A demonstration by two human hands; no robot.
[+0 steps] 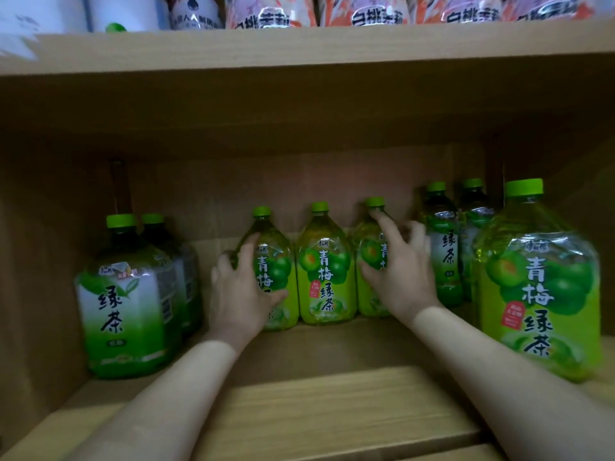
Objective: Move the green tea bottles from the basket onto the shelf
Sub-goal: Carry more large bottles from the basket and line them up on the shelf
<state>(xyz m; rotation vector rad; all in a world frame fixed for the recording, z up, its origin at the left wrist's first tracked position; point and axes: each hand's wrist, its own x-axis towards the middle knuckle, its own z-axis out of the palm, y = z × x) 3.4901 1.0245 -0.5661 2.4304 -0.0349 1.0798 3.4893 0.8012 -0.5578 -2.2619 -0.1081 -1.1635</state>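
Three yellow-green plum green tea bottles stand upright in a row at the back middle of the wooden shelf (316, 404). My left hand (239, 294) wraps the left bottle (271, 247), thumb across its label. Over the right bottle (367, 251) lies my right hand (399, 274), fingers spread and the index finger up at the neck. The middle bottle (324, 271) stands untouched between them. A bigger-looking bottle of the same tea (539, 284) stands at the front right. The basket is out of view.
Two darker green tea bottles (123, 294) stand one behind the other at the left, two more (442, 247) at the back right. The upper shelf board (299, 44) carries pink-labelled and white bottles. Bare shelf lies in front of the middle row.
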